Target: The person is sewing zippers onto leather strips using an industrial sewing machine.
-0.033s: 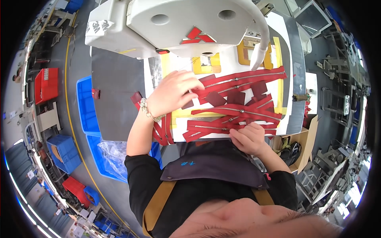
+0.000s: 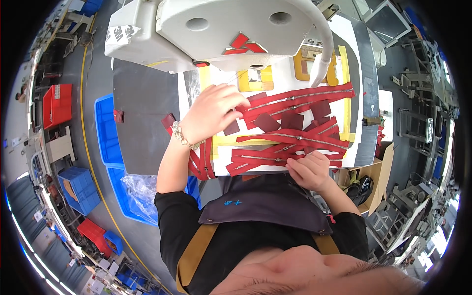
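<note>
My left hand [image 2: 211, 110] reaches over the left end of a long red zipper [image 2: 305, 97] with a metal slider. Its fingers are bent, and the thumb stays apart from them. Near the table's front edge, my right hand [image 2: 312, 171] is curled at another red zipper [image 2: 260, 158]; what its fingers hold, if anything, is hidden. Between them lies one more zipper [image 2: 290, 137], crossed by others. Dark red square pieces [image 2: 292, 121] lie among the zippers. Left of these, by my left wrist, red zippers [image 2: 207, 157] hang over the front edge.
A large white machine head [image 2: 231, 34] overhangs the table's far side. Beneath it are yellow frame-shaped plates [image 2: 255, 84]. Blue bins [image 2: 109, 130] stand at the table's left, one with clear plastic film [image 2: 140, 194]. An open cardboard box [image 2: 381, 182] stands at the lower right.
My left hand has shifted slightly to the left, its fingertips drawing back a little over the zipper's end. My right hand has edged slightly right. The zippers look unmoved.
</note>
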Action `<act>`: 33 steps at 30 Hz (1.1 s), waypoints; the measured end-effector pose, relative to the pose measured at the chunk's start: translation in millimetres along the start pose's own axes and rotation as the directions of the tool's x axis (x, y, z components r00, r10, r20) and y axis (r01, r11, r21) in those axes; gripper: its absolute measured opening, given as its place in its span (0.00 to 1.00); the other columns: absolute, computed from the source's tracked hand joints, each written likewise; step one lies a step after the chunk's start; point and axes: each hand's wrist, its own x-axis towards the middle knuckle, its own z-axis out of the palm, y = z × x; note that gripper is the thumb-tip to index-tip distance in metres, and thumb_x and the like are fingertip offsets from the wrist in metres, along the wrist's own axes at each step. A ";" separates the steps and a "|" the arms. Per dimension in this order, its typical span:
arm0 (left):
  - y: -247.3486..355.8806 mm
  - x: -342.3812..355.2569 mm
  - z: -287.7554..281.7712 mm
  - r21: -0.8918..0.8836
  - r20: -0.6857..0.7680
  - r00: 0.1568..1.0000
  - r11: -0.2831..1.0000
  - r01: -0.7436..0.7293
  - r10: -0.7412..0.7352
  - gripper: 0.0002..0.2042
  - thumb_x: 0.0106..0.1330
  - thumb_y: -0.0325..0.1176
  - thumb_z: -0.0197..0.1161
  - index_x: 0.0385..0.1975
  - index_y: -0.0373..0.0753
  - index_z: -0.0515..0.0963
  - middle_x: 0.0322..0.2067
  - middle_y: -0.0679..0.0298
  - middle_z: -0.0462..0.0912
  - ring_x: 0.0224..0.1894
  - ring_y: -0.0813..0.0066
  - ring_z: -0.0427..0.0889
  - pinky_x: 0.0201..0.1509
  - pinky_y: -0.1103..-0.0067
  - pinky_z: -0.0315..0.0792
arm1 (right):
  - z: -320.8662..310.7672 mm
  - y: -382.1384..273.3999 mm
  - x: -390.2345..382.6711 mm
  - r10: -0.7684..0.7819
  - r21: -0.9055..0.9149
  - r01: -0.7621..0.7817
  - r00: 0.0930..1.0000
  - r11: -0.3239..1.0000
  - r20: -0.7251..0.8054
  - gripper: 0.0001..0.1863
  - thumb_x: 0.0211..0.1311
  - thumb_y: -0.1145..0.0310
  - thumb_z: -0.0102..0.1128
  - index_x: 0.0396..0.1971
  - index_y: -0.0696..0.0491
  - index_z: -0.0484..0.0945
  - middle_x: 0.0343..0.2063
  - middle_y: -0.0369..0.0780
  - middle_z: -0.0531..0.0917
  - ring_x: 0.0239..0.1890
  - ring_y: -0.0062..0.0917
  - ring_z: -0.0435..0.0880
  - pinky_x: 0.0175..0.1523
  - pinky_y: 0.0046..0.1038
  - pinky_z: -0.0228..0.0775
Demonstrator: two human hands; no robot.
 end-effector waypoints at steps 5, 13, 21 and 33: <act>-0.6 -1.9 -1.7 0.096 -0.003 0.999 0.994 0.050 -0.050 0.16 0.49 0.32 0.70 0.39 0.43 0.79 0.33 0.65 0.77 0.39 0.65 0.75 0.47 0.72 0.68 | -2.0 6.1 -0.9 0.033 -0.063 -0.026 0.994 0.998 0.108 0.16 0.46 0.69 0.71 0.37 0.53 0.81 0.27 0.32 0.76 0.25 0.21 0.74 0.32 0.24 0.62; -1.0 -3.2 -3.8 0.058 0.109 0.991 0.995 0.075 -0.081 0.23 0.44 0.34 0.73 0.44 0.44 0.78 0.36 0.65 0.76 0.41 0.64 0.74 0.50 0.71 0.67 | 5.9 18.0 0.0 0.008 -0.072 0.007 0.980 0.997 0.197 0.14 0.51 0.68 0.66 0.40 0.51 0.79 0.34 0.34 0.76 0.31 0.22 0.75 0.36 0.25 0.65; -5.4 0.0 6.9 -0.024 0.103 0.994 0.999 0.036 -0.033 0.23 0.46 0.31 0.72 0.45 0.43 0.78 0.36 0.63 0.76 0.41 0.63 0.75 0.51 0.71 0.67 | 8.8 29.4 9.4 -0.085 -0.064 0.097 0.981 0.993 0.176 0.13 0.50 0.66 0.68 0.37 0.52 0.79 0.32 0.34 0.76 0.28 0.23 0.75 0.36 0.26 0.67; -8.2 2.9 7.6 -0.031 -0.018 1.000 0.999 0.018 -0.019 0.16 0.49 0.32 0.72 0.40 0.43 0.81 0.31 0.64 0.79 0.35 0.68 0.78 0.44 0.73 0.70 | -21.6 35.7 -0.4 0.119 -0.165 -0.111 0.992 0.980 0.039 0.12 0.42 0.69 0.75 0.24 0.50 0.77 0.22 0.33 0.75 0.24 0.25 0.74 0.31 0.28 0.59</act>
